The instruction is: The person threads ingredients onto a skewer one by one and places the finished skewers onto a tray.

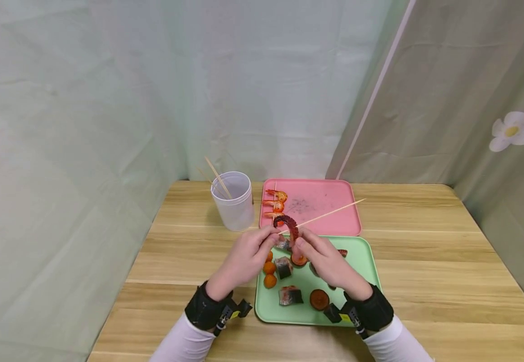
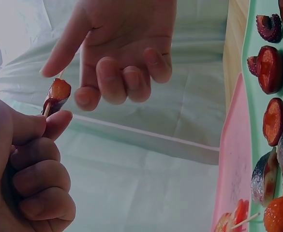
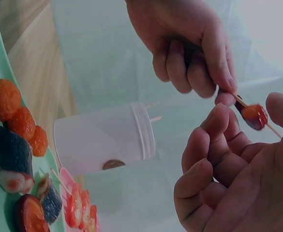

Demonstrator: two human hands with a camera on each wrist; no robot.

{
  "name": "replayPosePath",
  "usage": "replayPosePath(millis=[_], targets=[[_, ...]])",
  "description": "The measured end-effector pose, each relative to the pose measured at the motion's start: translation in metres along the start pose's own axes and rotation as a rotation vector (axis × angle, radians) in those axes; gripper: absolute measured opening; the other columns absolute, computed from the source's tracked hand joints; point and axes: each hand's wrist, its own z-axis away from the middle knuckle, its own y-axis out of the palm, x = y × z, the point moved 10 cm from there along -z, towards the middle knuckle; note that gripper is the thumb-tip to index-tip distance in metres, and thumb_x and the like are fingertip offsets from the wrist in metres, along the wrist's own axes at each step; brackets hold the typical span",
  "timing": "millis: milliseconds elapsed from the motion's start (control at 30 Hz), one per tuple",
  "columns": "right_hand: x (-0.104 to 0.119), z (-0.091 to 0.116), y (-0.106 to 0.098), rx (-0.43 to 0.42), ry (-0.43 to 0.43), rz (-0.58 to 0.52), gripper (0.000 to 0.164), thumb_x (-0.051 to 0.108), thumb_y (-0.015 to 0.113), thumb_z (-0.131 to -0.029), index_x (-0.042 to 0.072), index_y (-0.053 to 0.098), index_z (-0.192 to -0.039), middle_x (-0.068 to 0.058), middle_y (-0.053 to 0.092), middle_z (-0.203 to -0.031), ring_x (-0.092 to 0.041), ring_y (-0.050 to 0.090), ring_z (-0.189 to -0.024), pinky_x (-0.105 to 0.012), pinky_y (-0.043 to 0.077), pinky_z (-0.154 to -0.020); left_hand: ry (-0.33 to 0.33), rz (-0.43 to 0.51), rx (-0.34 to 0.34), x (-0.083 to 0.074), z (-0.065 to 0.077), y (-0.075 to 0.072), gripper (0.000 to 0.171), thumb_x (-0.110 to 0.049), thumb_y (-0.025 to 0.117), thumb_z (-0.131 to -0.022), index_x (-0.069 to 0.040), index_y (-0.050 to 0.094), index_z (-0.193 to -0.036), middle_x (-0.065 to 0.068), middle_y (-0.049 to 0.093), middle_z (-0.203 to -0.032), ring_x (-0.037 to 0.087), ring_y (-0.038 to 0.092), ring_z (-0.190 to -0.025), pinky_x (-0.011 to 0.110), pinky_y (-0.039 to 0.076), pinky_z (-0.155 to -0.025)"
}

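My left hand (image 1: 245, 255) pinches a thin bamboo skewer (image 1: 334, 211) close to one end, between thumb and index finger. On the skewer sits a curved, dark red octopus tentacle (image 1: 292, 227), its orange cut end (image 2: 61, 89) facing the left wrist camera. The skewer's long part slants up to the right, past my right hand (image 1: 332, 264). That hand is beside the tentacle, thumb apart from loosely bent fingers (image 2: 111, 79); no grip shows. Below both hands lies a green tray (image 1: 366, 256) with fish chunks (image 1: 291, 295), orange balls (image 1: 269, 280) and reddish-brown round slices (image 1: 319, 299).
Behind the green tray is a pink tray (image 1: 334, 193) bearing several shrimp (image 1: 278, 206) on a skewer. To its left stands a white plastic cup (image 1: 237, 211) with skewers (image 1: 219, 178) leaning in it. Pale curtains (image 1: 262, 90) hang behind the wooden table (image 1: 434, 261).
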Motion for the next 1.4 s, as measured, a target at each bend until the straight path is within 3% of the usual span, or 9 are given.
replayPosePath(millis=[167, 267, 433, 567, 667, 833, 967, 1233, 1400], targets=[[0.0, 0.001, -0.018, -0.046, -0.017, 0.061, 0.027, 0.023, 0.036, -0.12, 0.016, 0.061, -0.112, -0.007, 0.062, -0.09, -0.019, 0.053, -0.075, -0.034, 0.044, -0.069, 0.014, 0.035, -0.05, 0.002, -0.001, -0.011, 0.014, -0.004, 0.06, -0.109, -0.004, 0.073, -0.11, -0.003, 0.054, -0.076, 0.008, 0.048, -0.064, 0.029, 0.046, -0.062], [-0.002, 0.004, -0.037, -0.091, -0.005, 0.097, 0.03, 0.023, 0.034, -0.12, 0.014, 0.062, -0.114, -0.005, 0.063, -0.091, -0.02, 0.055, -0.078, -0.036, 0.047, -0.069, 0.033, 0.058, -0.085, 0.002, -0.001, -0.017, 0.014, -0.002, 0.059, -0.109, -0.003, 0.073, -0.11, 0.0, 0.058, -0.078, 0.009, 0.048, -0.065, 0.03, 0.046, -0.062], [-0.022, 0.015, -0.064, -0.098, 0.113, 0.107, 0.029, 0.026, 0.04, -0.119, 0.009, 0.063, -0.121, -0.007, 0.062, -0.094, -0.02, 0.06, -0.08, -0.039, 0.059, -0.066, 0.056, 0.054, -0.137, 0.001, 0.001, -0.025, 0.014, 0.0, 0.06, -0.107, -0.001, 0.074, -0.108, 0.001, 0.067, -0.085, 0.011, 0.053, -0.068, 0.031, 0.049, -0.066], [-0.036, 0.029, -0.075, -0.028, 0.198, 0.203, 0.023, 0.029, 0.054, -0.115, 0.011, 0.066, -0.123, -0.005, 0.067, -0.1, -0.024, 0.068, -0.093, -0.042, 0.06, -0.08, 0.044, 0.057, -0.146, 0.0, 0.002, -0.027, 0.014, -0.003, 0.059, -0.108, -0.003, 0.074, -0.107, 0.001, 0.069, -0.087, 0.013, 0.057, -0.072, 0.032, 0.051, -0.069], [-0.05, 0.041, -0.074, 0.06, 0.254, 0.318, 0.022, 0.029, 0.065, -0.11, 0.011, 0.068, -0.122, 0.0, 0.071, -0.101, -0.023, 0.069, -0.094, -0.04, 0.055, -0.082, 0.03, 0.068, -0.157, 0.002, 0.005, -0.028, 0.014, -0.002, 0.059, -0.109, -0.004, 0.073, -0.106, 0.002, 0.068, -0.086, 0.013, 0.058, -0.074, 0.032, 0.052, -0.07], [-0.075, 0.061, -0.068, 0.169, 0.342, 0.426, 0.022, 0.024, 0.078, -0.1, 0.008, 0.069, -0.112, 0.004, 0.068, -0.091, -0.015, 0.062, -0.082, -0.035, 0.049, -0.071, 0.032, 0.073, -0.175, 0.002, 0.008, -0.032, 0.013, -0.002, 0.06, -0.108, -0.003, 0.073, -0.106, 0.001, 0.067, -0.085, 0.013, 0.058, -0.075, 0.032, 0.052, -0.07], [-0.086, 0.071, -0.069, 0.184, 0.373, 0.474, 0.025, 0.021, 0.087, -0.091, 0.009, 0.068, -0.103, 0.005, 0.063, -0.086, -0.013, 0.056, -0.076, -0.032, 0.046, -0.066, 0.048, 0.068, -0.176, 0.001, 0.005, -0.034, 0.014, -0.002, 0.06, -0.108, -0.003, 0.073, -0.106, 0.0, 0.07, -0.088, 0.015, 0.061, -0.075, 0.032, 0.053, -0.07], [-0.1, 0.075, -0.064, 0.13, 0.444, 0.575, 0.029, 0.02, 0.095, -0.08, 0.013, 0.072, -0.096, 0.006, 0.064, -0.082, -0.012, 0.056, -0.073, -0.035, 0.047, -0.067, 0.049, 0.065, -0.178, 0.002, 0.004, -0.037, 0.013, -0.002, 0.06, -0.108, -0.003, 0.074, -0.105, -0.001, 0.066, -0.084, 0.012, 0.056, -0.072, 0.031, 0.049, -0.066], [-0.099, 0.074, -0.06, 0.138, 0.404, 0.608, 0.024, 0.016, 0.094, -0.079, 0.016, 0.072, -0.089, 0.008, 0.06, -0.077, -0.012, 0.052, -0.069, -0.032, 0.044, -0.063, 0.049, 0.042, -0.191, 0.001, 0.006, -0.04, 0.013, -0.002, 0.061, -0.107, -0.003, 0.074, -0.104, 0.0, 0.069, -0.087, 0.012, 0.058, -0.074, 0.031, 0.051, -0.067]])
